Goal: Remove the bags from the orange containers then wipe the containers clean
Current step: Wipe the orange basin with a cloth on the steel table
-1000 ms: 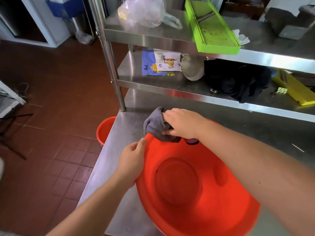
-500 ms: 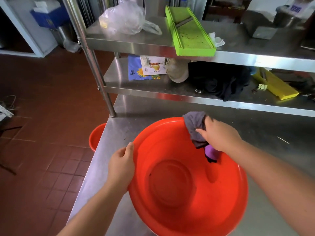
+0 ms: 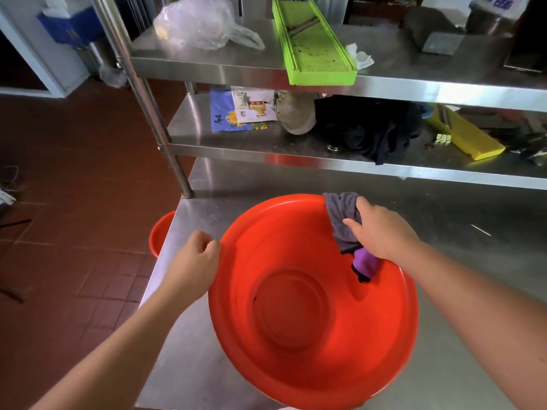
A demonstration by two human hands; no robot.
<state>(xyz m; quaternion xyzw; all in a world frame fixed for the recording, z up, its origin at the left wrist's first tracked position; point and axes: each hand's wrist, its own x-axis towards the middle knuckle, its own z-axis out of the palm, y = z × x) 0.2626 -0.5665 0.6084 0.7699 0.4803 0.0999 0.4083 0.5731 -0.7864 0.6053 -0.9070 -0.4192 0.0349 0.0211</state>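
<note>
A big orange basin [image 3: 296,335] lies on the steel table [image 3: 207,365], tilted toward me, with nothing inside it. My left hand [image 3: 192,261] grips its left rim with curled fingers. My right hand [image 3: 381,232] holds a grey and purple cloth [image 3: 343,220] against the basin's upper right rim; the cloth hangs over the edge and down the inner wall. A second orange container [image 3: 161,235] shows partly on the floor, behind the table's left edge. A clear plastic bag [image 3: 198,23] lies on the top shelf.
Two steel shelves stand behind the table. The top shelf [image 3: 444,87] carries a green slicer tray [image 3: 313,45]. On the lower shelf lie printed packets [image 3: 239,113], a metal bowl [image 3: 296,116], a black cloth [image 3: 370,128] and a yellow slicer [image 3: 464,137]. Red tiled floor is at the left.
My right hand has carried the cloth along the rim from the far left edge to the upper right. The left hand has stayed on the left rim.
</note>
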